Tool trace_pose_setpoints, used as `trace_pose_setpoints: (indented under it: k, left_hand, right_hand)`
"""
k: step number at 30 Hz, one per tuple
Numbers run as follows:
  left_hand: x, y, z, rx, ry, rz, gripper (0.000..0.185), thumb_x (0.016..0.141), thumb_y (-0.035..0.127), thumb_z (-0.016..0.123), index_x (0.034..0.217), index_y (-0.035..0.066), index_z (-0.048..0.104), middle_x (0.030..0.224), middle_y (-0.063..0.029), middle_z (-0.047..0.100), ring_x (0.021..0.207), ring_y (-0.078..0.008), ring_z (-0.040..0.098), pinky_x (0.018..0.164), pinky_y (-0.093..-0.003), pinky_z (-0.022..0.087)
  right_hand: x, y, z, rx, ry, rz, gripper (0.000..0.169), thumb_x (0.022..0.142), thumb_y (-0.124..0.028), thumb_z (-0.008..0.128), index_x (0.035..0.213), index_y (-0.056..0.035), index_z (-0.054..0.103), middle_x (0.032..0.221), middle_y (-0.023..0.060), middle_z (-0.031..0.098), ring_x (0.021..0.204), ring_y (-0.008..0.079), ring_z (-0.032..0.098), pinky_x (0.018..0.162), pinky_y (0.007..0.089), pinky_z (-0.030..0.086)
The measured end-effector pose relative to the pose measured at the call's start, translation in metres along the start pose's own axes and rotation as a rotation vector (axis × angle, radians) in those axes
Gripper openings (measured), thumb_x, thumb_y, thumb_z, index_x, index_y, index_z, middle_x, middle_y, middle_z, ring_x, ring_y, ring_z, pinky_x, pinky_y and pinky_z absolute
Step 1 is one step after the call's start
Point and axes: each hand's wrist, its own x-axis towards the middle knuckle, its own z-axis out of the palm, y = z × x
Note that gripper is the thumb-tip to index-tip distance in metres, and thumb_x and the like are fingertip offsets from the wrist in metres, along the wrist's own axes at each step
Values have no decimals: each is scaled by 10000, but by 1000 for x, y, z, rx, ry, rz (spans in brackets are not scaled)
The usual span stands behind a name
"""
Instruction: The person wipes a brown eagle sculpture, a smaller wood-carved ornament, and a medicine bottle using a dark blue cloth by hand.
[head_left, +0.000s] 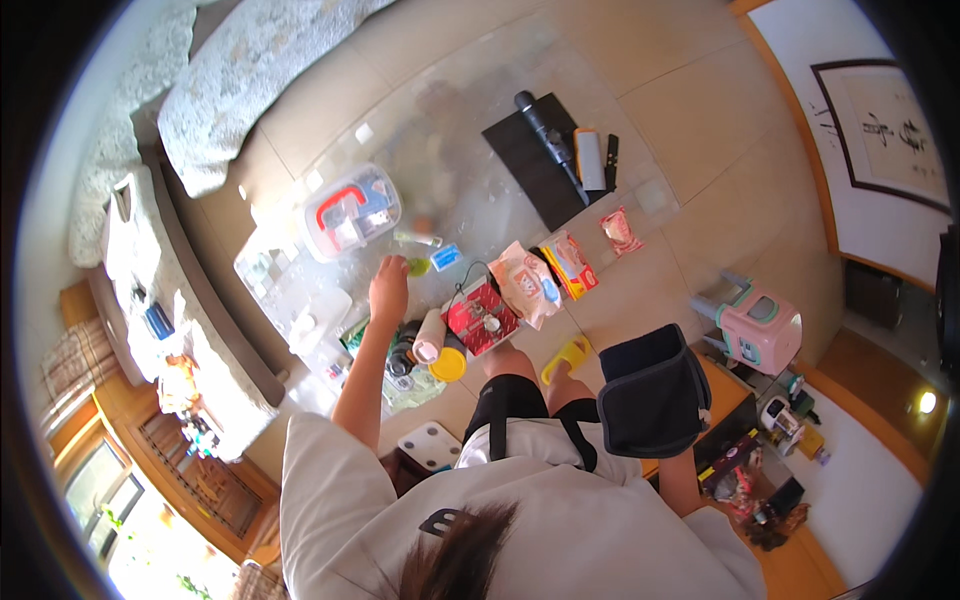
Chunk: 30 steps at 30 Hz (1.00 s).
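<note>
My left hand (388, 289) is over the glass table, its fingertips at a small green object (418, 266); whether they grip it is unclear. Beside it lie a blue-and-white packet (446, 257) and a small tube (418, 238). My right hand (703, 420) holds up a dark fabric pouch (651, 394) to the right of my lap; the pouch hides most of that hand. Beyond my left hand is a clear plastic box with a red handle (352, 212). Nearer me stand a pink-white bottle (429, 337), a yellow lid (448, 364) and a red box (481, 316).
Along the table edge are a wipes pack (525, 283), a yellow-red box (570, 264) and a pink packet (621, 231). A black mat (517, 161) carries a dark rod-shaped device. A pink plastic step stool (757, 322), a cabinet and a sofa (202, 300) surround the table.
</note>
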Motion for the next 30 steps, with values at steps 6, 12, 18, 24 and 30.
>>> trace_pose_setpoints:
  k: [6,12,18,24,30]
  left_hand:
    - [-76,170,-90,-207,-25,280,134,928,81,459,1023,25,535,1006,-190,573,864,-410,573,709,-441,470]
    - [-198,366,-119,-271,-213,752,175,880,24,490,1051,6,520,980,-205,562,830,-427,557,683,-438,463]
    - [-336,509,-62,-291,-304,1118,189,852,11,528,1039,8,504,936,-211,556,805,-428,559,658,-429,464]
    - [-433,588,25,-280,-676,1237,89,895,40,510,983,26,514,844,-175,572,735,-377,555,618,-381,452]
    - [-538,634,95,-211,-680,1616,58,914,66,490,964,49,514,807,-161,555,726,-393,544,602,-391,453]
  right_hand:
    - [-38,-25,18,-269,-150,-200,755,879,-563,456,1454,-114,259,1478,90,308,1339,257,325,1125,405,218]
    - [-108,-33,21,-273,-298,-634,785,870,-560,489,1448,-82,256,1456,110,337,1319,266,352,1118,404,215]
    - [-204,-81,-49,-1254,166,-1422,591,802,-303,628,1279,-4,448,1230,201,520,1059,354,533,890,435,408]
    - [-293,-65,-175,-449,566,-1049,328,921,-215,521,1142,27,521,868,174,636,746,345,616,669,308,469]
    - [-375,-25,-235,-570,813,-1516,414,868,-186,582,1185,51,463,790,147,591,753,208,575,728,307,467]
